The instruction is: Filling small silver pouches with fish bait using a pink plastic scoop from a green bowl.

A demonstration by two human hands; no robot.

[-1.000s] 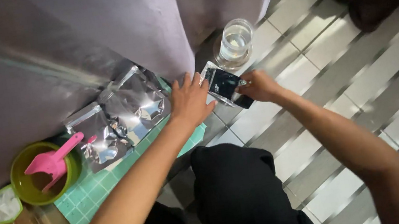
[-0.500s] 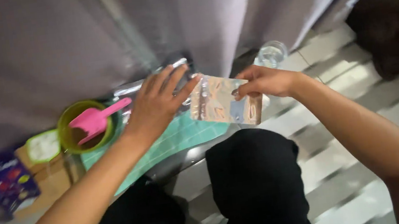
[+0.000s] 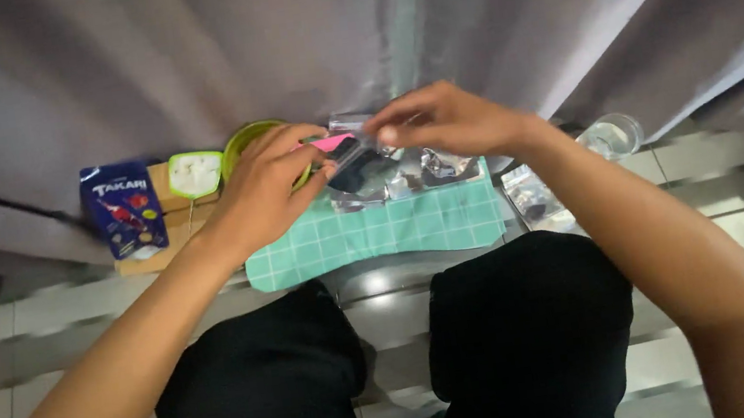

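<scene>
Both hands hold one small silver foil pouch (image 3: 357,165) above a green grid cutting mat (image 3: 394,230). My left hand (image 3: 269,189) grips the pouch's left edge. My right hand (image 3: 437,122) pinches its top edge from the right. More silver foil pouches (image 3: 439,169) lie on the mat behind the held one. A green bowl (image 3: 241,142) with a pink scoop (image 3: 332,142) in it sits just behind my left hand, mostly hidden.
A dark blue printed packet (image 3: 122,208) lies on a wooden board at the left, next to a small green-rimmed container (image 3: 195,173). A clear glass jar (image 3: 611,134) stands at the right. A grey curtain hangs behind; my legs in black are below.
The view has swung toward the curtain. The pouch has gone from beside the jar to above the mat, and both hands now grip its upper edge.
</scene>
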